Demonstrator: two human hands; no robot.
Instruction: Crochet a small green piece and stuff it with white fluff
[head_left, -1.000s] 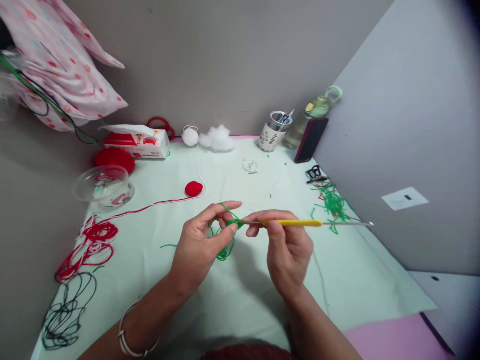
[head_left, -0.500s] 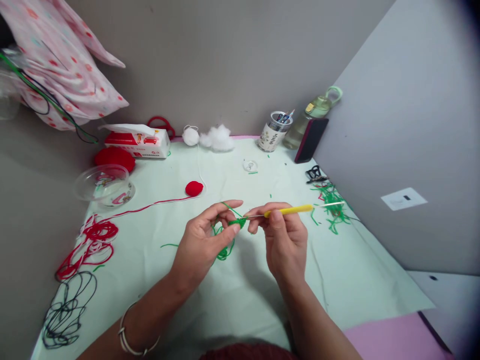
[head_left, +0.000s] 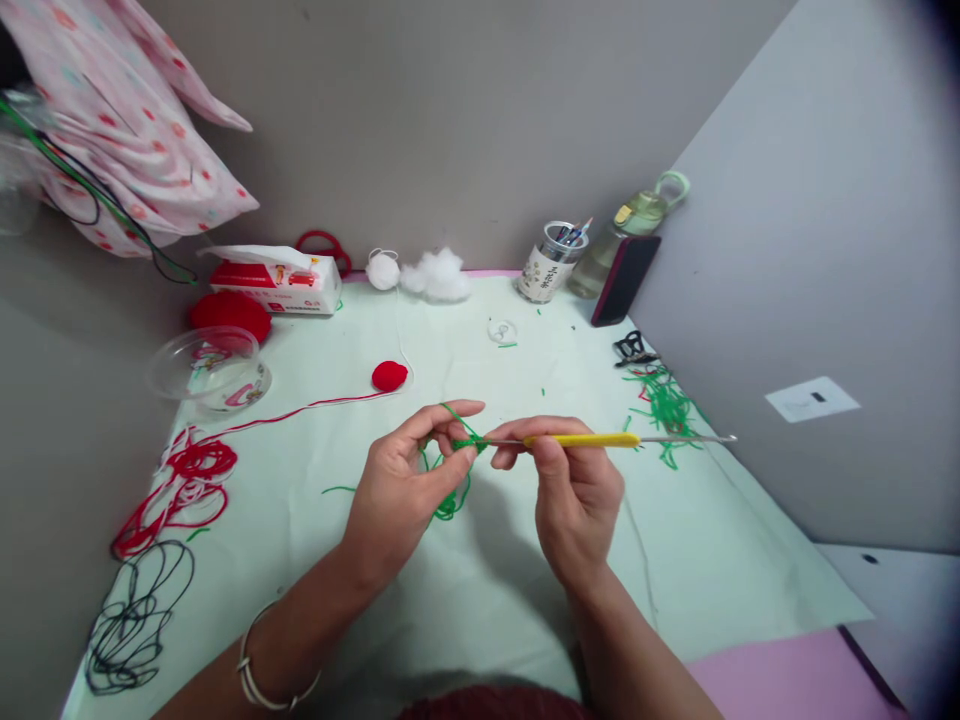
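Between the thumb and fingers of my left hand (head_left: 401,475) is a small piece of green crochet work (head_left: 471,444). A strand of green yarn (head_left: 448,500) runs over its index finger, and more of it hangs in loops below the hand. My right hand (head_left: 577,490) grips a crochet hook (head_left: 585,440) by its yellow handle. The hook's near metal end meets the green piece; its tip is hidden there. The other metal end points out to the right, roughly level.
Red and white yarn (head_left: 199,470) and black yarn (head_left: 139,620) lie left. A red ball (head_left: 389,376) sits mid-table. Behind are a tissue box (head_left: 300,285), white stuffing (head_left: 439,275), a pen holder (head_left: 546,270), a bottle (head_left: 604,255) and a phone (head_left: 627,280). Green scraps (head_left: 667,400) lie right.
My right hand has shifted slightly right and turned the hook, so its far end has swung down and nearer to level. My left hand has stayed nearly still.
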